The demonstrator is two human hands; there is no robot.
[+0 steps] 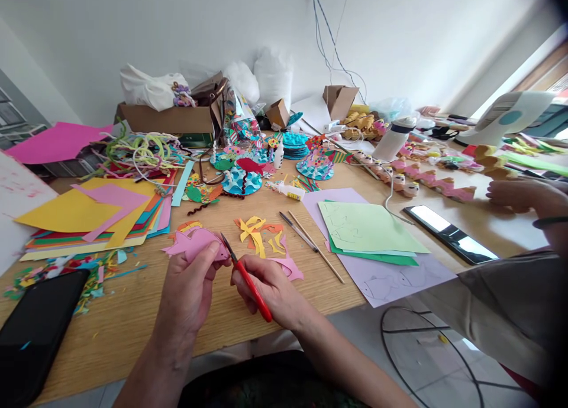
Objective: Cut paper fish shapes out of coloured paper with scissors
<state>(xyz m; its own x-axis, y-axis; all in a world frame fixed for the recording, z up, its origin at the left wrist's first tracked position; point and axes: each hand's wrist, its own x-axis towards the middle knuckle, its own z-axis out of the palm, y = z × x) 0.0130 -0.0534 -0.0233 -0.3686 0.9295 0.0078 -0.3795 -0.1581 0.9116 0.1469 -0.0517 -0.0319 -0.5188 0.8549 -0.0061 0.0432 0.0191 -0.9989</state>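
My left hand pinches a pink paper fish, its tail pointing left and its head toward the right. In my right hand is a pair of scissors with red handles. The dark blades slant up and left, their tip beside the head end of the fish; whether they touch the paper I cannot tell. Just beyond the hands lie yellow and orange paper scraps and a pink paper offcut. Part of the scissor handles is hidden by my fingers.
Stacked coloured paper and small clippings lie left, above a black phone. Green sheets rest on purple paper at right, near a pen and another phone. Decorated paper fish crafts stand behind. A co-worker's hand is far right.
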